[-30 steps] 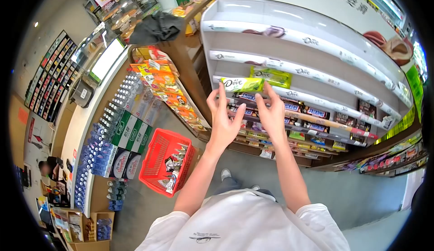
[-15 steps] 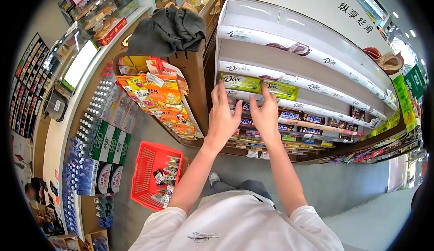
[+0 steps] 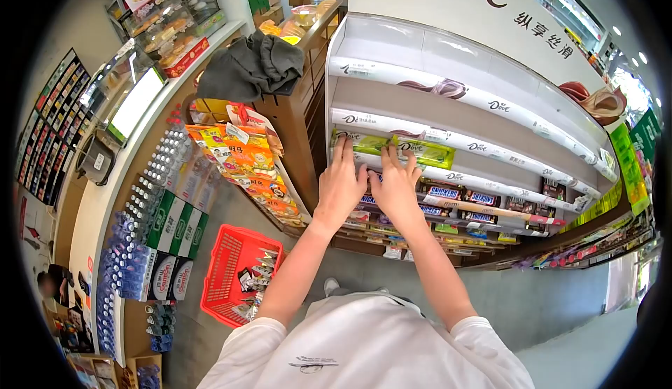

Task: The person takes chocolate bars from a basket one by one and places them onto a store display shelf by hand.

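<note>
Two green Dove chocolate packs lie side by side at the left end of a white shelf, the left pack (image 3: pixel 367 142) and the right pack (image 3: pixel 435 154). My left hand (image 3: pixel 341 184) has its fingers stretched over the left pack's front, thumb out to the side. Beside it, my right hand (image 3: pixel 396 183) reaches to where the two packs meet, its fingertips on the green wrapping. Both hands look open, with fingers laid on the packs rather than wrapped around them. My hands partly cover the shelf's front strip (image 3: pixel 455 177).
Snickers bars (image 3: pixel 443 193) sit on the shelf below. Orange snack bags (image 3: pixel 234 158) hang left of the display. A red shopping basket (image 3: pixel 231 242) with several packets stands on the floor. A dark cloth (image 3: pixel 252 63) lies on top of the neighbouring rack, and bottles (image 3: pixel 164 154) line the counter.
The view has shifted, so the shelves sit slightly lower and further left. My hands stay at the green packs; the right hand's fingers have come closer to the junction between them.
</note>
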{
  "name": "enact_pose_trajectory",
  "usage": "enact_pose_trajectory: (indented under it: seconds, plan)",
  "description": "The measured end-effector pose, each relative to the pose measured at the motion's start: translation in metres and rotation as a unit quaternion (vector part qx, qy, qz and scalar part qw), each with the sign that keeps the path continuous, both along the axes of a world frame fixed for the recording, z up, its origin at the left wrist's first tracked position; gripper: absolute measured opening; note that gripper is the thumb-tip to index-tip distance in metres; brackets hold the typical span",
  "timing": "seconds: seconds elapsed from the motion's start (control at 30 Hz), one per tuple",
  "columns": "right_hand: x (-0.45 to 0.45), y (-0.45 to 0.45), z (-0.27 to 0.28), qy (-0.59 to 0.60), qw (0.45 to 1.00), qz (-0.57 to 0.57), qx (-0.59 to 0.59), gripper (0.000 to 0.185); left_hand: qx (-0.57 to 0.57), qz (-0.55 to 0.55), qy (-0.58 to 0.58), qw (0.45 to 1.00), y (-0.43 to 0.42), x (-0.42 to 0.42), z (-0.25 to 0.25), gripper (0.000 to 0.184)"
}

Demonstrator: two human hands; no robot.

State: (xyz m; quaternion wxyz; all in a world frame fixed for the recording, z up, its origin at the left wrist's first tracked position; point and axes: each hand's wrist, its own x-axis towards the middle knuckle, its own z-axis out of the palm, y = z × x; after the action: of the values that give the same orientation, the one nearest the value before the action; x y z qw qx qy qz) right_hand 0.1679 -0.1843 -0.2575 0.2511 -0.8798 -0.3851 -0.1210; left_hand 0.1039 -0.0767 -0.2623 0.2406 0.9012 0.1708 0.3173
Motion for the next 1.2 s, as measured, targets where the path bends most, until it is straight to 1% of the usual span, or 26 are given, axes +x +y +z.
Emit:
enact_pose_trajectory:
  seconds: [0.13, 0.23, 0.3, 0.33, 0.37, 0.4, 0.43, 0.47, 0.5, 0.53, 0.57, 0.6, 0.63, 0.7, 0.77, 0.83, 0.9, 0.97, 1.03, 1.07, 1.1, 1.2]
  plan:
    - [0.002, -0.001, -0.001, -0.016, 1.0, 0.0, 0.012, 0.051, 0.011, 0.009, -0.001, 1.0, -0.003, 0.001, 0.0, 0.052]
    - [0.002, -0.008, 0.004, 0.004, 0.999, 0.015, 0.044, 0.049, 0.006, 0.015, -0.029, 0.999, -0.009, -0.003, 0.003, 0.049]
    - [-0.001, -0.019, 0.006, 0.006, 0.991, 0.013, 0.134, 0.047, -0.066, 0.013, -0.081, 0.994, -0.018, -0.01, 0.009, 0.044]
    - [-0.002, -0.027, 0.005, -0.005, 0.983, 0.005, 0.184, 0.039, -0.064, 0.014, -0.081, 0.995, -0.023, -0.014, 0.013, 0.044]
    - [-0.002, -0.036, 0.004, -0.004, 0.983, 0.006, 0.185, 0.039, -0.107, 0.002, -0.12, 0.987, -0.029, -0.02, 0.017, 0.039]
    - [-0.003, -0.044, 0.002, 0.063, 0.969, -0.007, 0.239, 0.036, -0.149, -0.011, -0.159, 0.976, -0.034, -0.023, 0.018, 0.035]
    - [-0.002, -0.05, 0.001, 0.131, 0.947, -0.019, 0.291, 0.034, -0.148, -0.01, -0.158, 0.976, -0.038, -0.025, 0.017, 0.035]
    - [0.001, -0.053, -0.007, 0.207, 0.91, -0.006, 0.358, 0.025, -0.17, -0.031, -0.172, 0.97, -0.042, -0.027, 0.015, 0.028]
    - [0.003, -0.059, -0.011, 0.209, 0.909, -0.006, 0.36, 0.025, -0.193, -0.053, -0.185, 0.962, -0.047, -0.029, 0.014, 0.021]
    - [0.005, -0.065, -0.013, 0.307, 0.864, 0.014, 0.399, 0.022, -0.217, -0.064, -0.197, 0.954, -0.054, -0.03, 0.012, 0.015]
    - [0.007, -0.07, -0.014, 0.4, 0.807, 0.036, 0.433, 0.02, -0.213, -0.064, -0.196, 0.955, -0.058, -0.03, 0.006, 0.015]
    - [0.006, -0.074, -0.008, 0.429, 0.789, 0.025, 0.44, 0.019, -0.202, -0.094, -0.196, 0.955, -0.062, -0.031, -0.002, 0.014]
    - [0.007, -0.08, -0.009, 0.43, 0.787, 0.027, 0.442, 0.019, -0.191, -0.122, -0.195, 0.954, -0.066, -0.032, -0.008, 0.014]
    - [0.01, -0.092, -0.014, 0.475, 0.753, 0.028, 0.455, 0.02, -0.208, -0.125, -0.195, 0.95, -0.077, -0.031, -0.016, 0.012]
    - [0.009, -0.101, -0.019, 0.488, 0.741, 0.014, 0.46, 0.02, -0.276, -0.13, -0.174, 0.936, -0.087, -0.032, -0.021, 0.012]
    - [0.012, -0.113, -0.031, 0.513, 0.725, 0.006, 0.459, 0.019, -0.275, -0.117, -0.167, 0.94, -0.097, -0.036, -0.027, 0.011]
    - [0.011, -0.124, -0.044, 0.549, 0.704, -0.001, 0.449, 0.018, -0.346, -0.086, -0.129, 0.925, -0.107, -0.045, -0.04, 0.011]
    - [0.006, -0.132, -0.061, 0.593, 0.708, -0.018, 0.384, 0.018, -0.35, -0.059, -0.104, 0.929, -0.117, -0.055, -0.051, 0.012]
    - [-0.004, -0.137, -0.083, 0.627, 0.69, -0.013, 0.361, 0.017, -0.373, 0.019, -0.098, 0.922, -0.131, -0.069, -0.061, 0.013]
    - [-0.01, -0.137, -0.091, 0.634, 0.69, 0.007, 0.35, 0.016, -0.342, 0.043, -0.126, 0.93, -0.134, -0.076, -0.072, 0.012]
    - [-0.014, -0.136, -0.097, 0.636, 0.693, 0.029, 0.339, 0.015, -0.346, 0.093, -0.123, 0.925, -0.138, -0.084, -0.072, 0.008]
    - [-0.031, -0.131, -0.099, 0.645, 0.688, 0.073, 0.325, 0.014, -0.33, 0.128, -0.165, 0.921, -0.135, -0.11, -0.078, 0.008]
